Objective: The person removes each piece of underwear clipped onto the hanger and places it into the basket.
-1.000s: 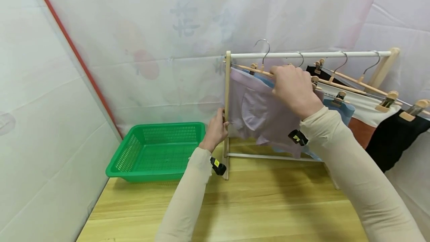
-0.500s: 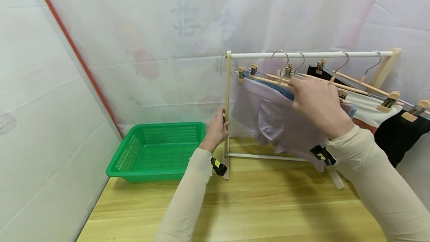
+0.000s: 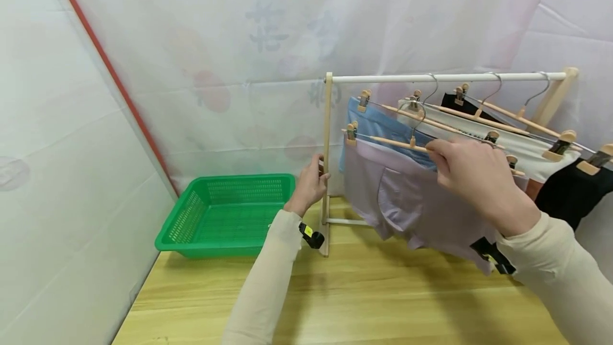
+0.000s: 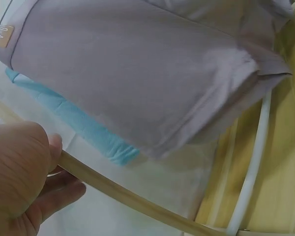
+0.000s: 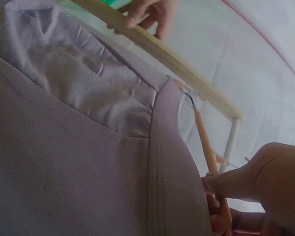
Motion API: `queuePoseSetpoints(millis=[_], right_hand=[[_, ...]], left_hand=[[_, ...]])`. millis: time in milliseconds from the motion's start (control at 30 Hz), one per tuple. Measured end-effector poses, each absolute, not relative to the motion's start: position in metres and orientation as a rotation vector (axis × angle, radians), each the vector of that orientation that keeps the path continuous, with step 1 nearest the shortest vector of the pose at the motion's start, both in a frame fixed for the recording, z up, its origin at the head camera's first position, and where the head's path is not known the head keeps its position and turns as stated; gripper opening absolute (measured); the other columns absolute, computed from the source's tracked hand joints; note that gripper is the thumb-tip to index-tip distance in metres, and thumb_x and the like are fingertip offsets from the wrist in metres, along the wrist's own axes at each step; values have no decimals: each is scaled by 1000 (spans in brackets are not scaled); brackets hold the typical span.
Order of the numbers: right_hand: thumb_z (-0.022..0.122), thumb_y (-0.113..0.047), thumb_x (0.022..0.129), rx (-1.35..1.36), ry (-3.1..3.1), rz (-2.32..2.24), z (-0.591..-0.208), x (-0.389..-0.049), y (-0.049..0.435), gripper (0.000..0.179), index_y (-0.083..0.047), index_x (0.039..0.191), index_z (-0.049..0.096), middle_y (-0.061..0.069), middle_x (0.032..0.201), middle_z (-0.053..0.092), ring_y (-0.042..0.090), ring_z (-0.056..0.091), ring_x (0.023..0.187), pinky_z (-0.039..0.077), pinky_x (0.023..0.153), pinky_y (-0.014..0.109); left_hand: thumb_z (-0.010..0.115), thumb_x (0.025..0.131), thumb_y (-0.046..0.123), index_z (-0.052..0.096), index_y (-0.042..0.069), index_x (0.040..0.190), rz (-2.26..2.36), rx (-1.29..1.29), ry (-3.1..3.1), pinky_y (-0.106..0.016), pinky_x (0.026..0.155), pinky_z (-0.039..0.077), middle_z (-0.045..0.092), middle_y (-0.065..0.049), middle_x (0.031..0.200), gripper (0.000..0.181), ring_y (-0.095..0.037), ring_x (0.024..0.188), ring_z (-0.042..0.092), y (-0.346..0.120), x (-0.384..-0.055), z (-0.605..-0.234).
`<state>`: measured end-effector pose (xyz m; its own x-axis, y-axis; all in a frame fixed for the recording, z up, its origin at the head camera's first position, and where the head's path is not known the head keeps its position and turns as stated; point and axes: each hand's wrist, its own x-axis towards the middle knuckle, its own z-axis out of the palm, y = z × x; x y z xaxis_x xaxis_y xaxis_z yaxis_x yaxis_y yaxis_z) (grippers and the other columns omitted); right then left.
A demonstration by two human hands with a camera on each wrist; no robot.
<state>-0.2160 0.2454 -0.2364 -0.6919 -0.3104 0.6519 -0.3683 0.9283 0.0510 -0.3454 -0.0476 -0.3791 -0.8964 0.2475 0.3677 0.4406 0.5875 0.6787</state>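
Note:
My right hand (image 3: pixel 483 180) grips the bar of a clip hanger (image 3: pixel 395 144), thumb on one side and fingers on the other. Lilac shorts (image 3: pixel 445 217) hang from its clips, their waistband beside the bar (image 5: pixel 205 137) in the right wrist view. The hanger's hook stands below and in front of the white rail (image 3: pixel 373 79), apart from it. At the rack's left end, my left hand (image 3: pixel 307 188) holds the wooden post (image 3: pixel 328 121) between thumb and fingers. Behind the lilac shorts hangs a light blue garment (image 3: pixel 371 120), partly covered.
Farther right on the rail hang a white garment (image 3: pixel 541 153) and a black one (image 3: pixel 565 190) on clip hangers. A green plastic basket (image 3: pixel 225 252) stands left of the rack on the wood-grain table (image 3: pixel 383 302). Pale cloth walls enclose the back and left.
My right hand has carried the hanger with the lilac shorts rightward, down and toward me, its hook passing from above the rail to below it. My left hand stays on the post.

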Motion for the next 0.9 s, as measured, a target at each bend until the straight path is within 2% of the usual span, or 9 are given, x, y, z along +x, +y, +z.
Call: queuePoseSetpoints(millis=[167, 400, 667, 900], right_hand=[[61, -7, 94, 536, -2369, 110, -249, -211, 251, 17, -18, 85, 69, -5, 58, 49, 13, 35, 47, 22, 42, 28], [69, -11, 92, 567, -2368, 92, -257, -208, 255, 7, -16, 89, 73, -5, 62, 57, 10, 38, 48, 25, 42, 27], [74, -12, 88, 631, -2367, 69, -265, -203, 258, 3, -14, 91, 74, -5, 66, 62, 7, 38, 48, 26, 43, 26], [79, -9, 81, 716, -2332, 83, -275, -202, 259, 13, -17, 90, 74, -6, 69, 64, 6, 42, 50, 25, 43, 25]], left_hand=[[52, 106, 12, 40, 6, 145, -1200, -584, -2585, -43, 94, 59, 64, -20, 128, 41, -32, 118, 65, -47, -342, -377], [55, 105, 22, 45, 0, 147, -1060, -490, -2545, -50, 107, 50, 57, -21, 142, 48, -37, 130, 58, -52, -330, -367], [56, 105, 23, 52, 0, 141, -986, -554, -2447, -50, 106, 49, 60, -19, 137, 43, -35, 127, 58, -59, -306, -356], [53, 107, 23, 62, 1, 131, -1037, -676, -2348, -48, 103, 51, 67, -15, 128, 34, -31, 120, 62, -66, -284, -349]])
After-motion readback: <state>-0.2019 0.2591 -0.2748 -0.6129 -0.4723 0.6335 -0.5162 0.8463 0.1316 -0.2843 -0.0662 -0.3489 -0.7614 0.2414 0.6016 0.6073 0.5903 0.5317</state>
